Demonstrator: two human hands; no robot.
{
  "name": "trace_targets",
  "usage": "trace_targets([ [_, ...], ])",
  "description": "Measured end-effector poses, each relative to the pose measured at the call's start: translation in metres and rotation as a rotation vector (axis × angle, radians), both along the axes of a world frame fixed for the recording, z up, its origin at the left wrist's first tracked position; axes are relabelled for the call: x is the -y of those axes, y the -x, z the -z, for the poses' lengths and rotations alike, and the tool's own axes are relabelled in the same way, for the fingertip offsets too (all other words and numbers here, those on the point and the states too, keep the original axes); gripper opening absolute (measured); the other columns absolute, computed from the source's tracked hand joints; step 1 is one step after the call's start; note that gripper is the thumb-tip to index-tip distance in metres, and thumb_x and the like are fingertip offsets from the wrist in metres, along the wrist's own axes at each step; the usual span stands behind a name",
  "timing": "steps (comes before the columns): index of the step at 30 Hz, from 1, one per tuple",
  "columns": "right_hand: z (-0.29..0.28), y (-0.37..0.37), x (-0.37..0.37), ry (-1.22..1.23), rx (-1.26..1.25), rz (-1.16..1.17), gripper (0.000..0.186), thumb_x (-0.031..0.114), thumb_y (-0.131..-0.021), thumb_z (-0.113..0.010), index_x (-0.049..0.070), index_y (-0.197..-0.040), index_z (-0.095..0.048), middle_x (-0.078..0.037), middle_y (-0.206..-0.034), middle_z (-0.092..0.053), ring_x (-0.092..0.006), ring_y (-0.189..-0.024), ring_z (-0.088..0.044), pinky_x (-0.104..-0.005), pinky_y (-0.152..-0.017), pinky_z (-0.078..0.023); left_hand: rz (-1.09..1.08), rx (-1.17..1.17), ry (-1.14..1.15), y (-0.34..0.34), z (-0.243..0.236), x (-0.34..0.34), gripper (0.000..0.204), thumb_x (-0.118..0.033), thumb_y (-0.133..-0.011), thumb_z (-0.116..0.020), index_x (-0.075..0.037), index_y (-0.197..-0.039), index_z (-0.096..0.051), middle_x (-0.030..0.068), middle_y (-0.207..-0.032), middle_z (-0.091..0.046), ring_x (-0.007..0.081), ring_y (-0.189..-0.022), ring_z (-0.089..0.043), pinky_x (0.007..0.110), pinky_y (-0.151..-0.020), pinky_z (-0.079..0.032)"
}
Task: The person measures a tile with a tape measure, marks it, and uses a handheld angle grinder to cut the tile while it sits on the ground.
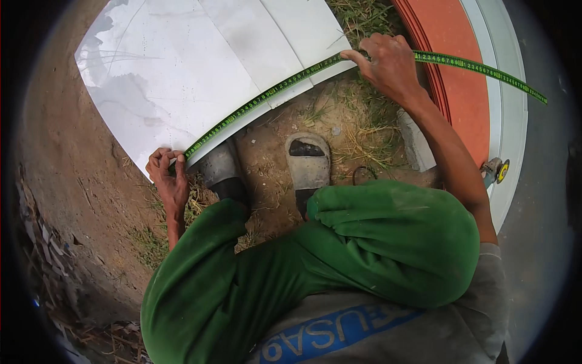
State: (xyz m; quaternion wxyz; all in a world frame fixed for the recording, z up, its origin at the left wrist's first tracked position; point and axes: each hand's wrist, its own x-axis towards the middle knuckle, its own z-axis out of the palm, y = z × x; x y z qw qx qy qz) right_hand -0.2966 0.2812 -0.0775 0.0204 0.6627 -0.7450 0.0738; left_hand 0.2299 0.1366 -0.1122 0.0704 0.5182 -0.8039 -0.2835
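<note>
A green measuring tape (260, 100) runs in a bowed line from the lower left of a white sheet (176, 67) up along its near edge, then on past the sheet to the upper right of the frame, where its loose end lies over an orange panel (464, 33) and a pale panel (509, 115). The left hand (171, 179), left of centre, has its fingers bent and nearly closed, pinching the tape at the sheet's lower corner — whether they grip the sheet's edge as well, I cannot tell. The right hand (391, 67), at the upper right, has its fingers curled round the tape, the thumb stretched toward the sheet's right corner.

Below the tape, two grey sandals (309, 164) stand on bare soil (267, 164) with dry grass (370, 136). A grey block (415, 142) sits under the right forearm — and farther right, a tool with a yellow disc (502, 171) rests by the panels.
</note>
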Motion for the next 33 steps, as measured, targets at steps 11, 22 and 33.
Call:
trace_targets([
  [11, 0.018, -0.001, -0.007, -0.025, 0.019, -0.002, 0.042, 0.046, -0.099, -0.076, 0.006, -0.087, -0.078, -0.012, -0.078, -0.071, -0.0329, -0.075, -0.071, -0.0503, -0.074, -0.048, 0.103, 0.033, -0.051, 0.03, -0.032, 0.031, 0.027, -0.03, -0.107, -0.071, -0.01, -0.126, -0.074, 0.0123, -0.132, -0.064, 0.0327, -0.131, -0.051, 0.05, -0.114, -0.042],
  [22, 0.029, -0.001, -0.013, 0.033, 0.026, 0.05, 0.043, 0.047, -0.099, -0.077, 0.005, -0.09, -0.08, -0.01, -0.079, -0.07, -0.0298, -0.072, -0.066, -0.0461, -0.076, -0.047, 0.557, 0.056, -0.353, 0.158, -0.055, 0.083, 0.036, -0.027, -0.111, -0.064, 0.003, -0.129, -0.072, 0.0209, -0.113, -0.08, 0.0341, -0.109, -0.077, 0.043, -0.099, -0.057],
  [33, 0.018, -0.006, -0.01, 0.011, 0.066, 0.069, 0.042, 0.041, -0.098, -0.079, 0.004, -0.079, -0.071, -0.01, -0.07, -0.062, -0.0267, -0.065, -0.057, -0.0452, -0.069, -0.043, 0.334, -0.016, -0.696, 0.204, -0.012, 0.074, 0.057, -0.048, -0.105, -0.071, 0.008, -0.107, -0.082, 0.0139, -0.091, -0.08, 0.0197, -0.088, -0.076, 0.035, -0.088, -0.058],
])
